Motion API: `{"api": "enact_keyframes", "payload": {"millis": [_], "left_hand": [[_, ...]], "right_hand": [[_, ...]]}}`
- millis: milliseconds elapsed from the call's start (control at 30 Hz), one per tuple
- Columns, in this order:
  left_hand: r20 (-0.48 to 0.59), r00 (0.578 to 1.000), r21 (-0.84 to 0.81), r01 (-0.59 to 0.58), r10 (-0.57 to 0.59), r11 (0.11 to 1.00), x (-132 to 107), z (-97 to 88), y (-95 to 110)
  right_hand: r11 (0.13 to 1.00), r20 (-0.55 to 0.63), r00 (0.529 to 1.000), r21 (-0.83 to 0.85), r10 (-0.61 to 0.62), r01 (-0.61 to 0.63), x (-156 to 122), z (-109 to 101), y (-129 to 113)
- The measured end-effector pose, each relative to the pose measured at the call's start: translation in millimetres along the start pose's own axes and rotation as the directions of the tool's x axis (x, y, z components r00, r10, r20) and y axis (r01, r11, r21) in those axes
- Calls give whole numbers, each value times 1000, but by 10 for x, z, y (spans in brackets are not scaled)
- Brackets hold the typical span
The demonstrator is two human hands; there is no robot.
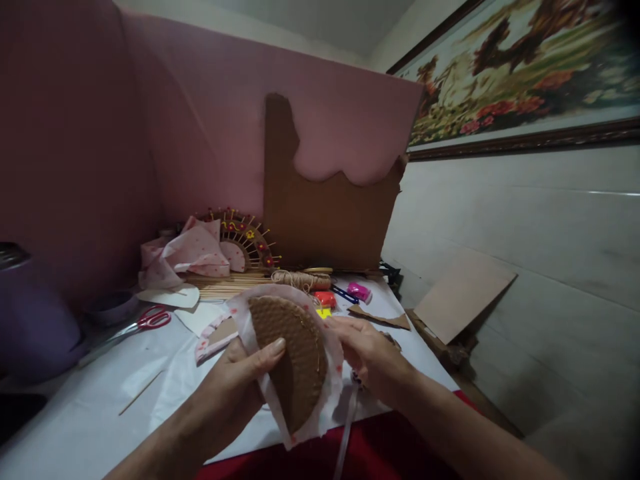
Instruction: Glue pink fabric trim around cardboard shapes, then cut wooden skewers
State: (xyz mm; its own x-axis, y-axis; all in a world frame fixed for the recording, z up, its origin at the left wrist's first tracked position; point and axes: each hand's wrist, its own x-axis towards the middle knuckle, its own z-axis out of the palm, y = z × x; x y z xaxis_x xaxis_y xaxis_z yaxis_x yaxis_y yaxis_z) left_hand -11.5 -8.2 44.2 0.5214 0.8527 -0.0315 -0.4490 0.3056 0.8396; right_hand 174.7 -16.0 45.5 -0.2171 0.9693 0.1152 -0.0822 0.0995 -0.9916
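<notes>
My left hand (pixel 255 370) is closed on a brown cardboard half circle (pixel 295 353), thumb flat on its face and fingers behind. Pale pink fabric (pixel 334 360) with red spots lies behind the cardboard and sticks out past its edge all round. Along the curved edge runs a thin shiny line, perhaps glue. My right hand (pixel 367 353) is closed at the fabric's right edge, its fingertips partly hidden. Below the right hand a pale narrow strip (pixel 345 430) hangs down past the table edge. Another fabric-edged cardboard piece (pixel 220 335) lies behind the left hand.
On the white-covered table (pixel 100 407) lie red-handled scissors (pixel 154 318), a thin stick (pixel 141 392), twine (pixel 300 280) and a pink packet (pixel 359 291). A decorated fan (pixel 255 243) and crumpled fabric (pixel 185 253) stand behind. Cut cardboard (pixel 330 220) leans at the back; a purple flask (pixel 33 313) stands left.
</notes>
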Motion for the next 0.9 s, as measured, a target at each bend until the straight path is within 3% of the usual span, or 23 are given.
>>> {"api": "enact_keyframes", "payload": {"millis": [100, 300, 533, 767, 900], "left_hand": [[8, 1000, 11, -14, 14, 1000, 9, -13, -15], [13, 1000, 4, -18, 18, 1000, 17, -19, -36], [32, 999, 18, 1, -2, 1000, 50, -47, -113], [24, 1000, 55, -21, 20, 998, 51, -39, -135], [40, 999, 49, -33, 31, 998, 51, -19, -149]], "right_hand": [[985, 76, 997, 171, 9, -22, 72, 65, 67], [990, 44, 998, 129, 46, -52, 24, 72, 231], [996, -1, 999, -80, 38, -38, -17, 61, 272], [921, -9, 981, -348, -192, 177, -61, 60, 252], [853, 9, 971, -476, -239, 214, -57, 74, 270]]}}
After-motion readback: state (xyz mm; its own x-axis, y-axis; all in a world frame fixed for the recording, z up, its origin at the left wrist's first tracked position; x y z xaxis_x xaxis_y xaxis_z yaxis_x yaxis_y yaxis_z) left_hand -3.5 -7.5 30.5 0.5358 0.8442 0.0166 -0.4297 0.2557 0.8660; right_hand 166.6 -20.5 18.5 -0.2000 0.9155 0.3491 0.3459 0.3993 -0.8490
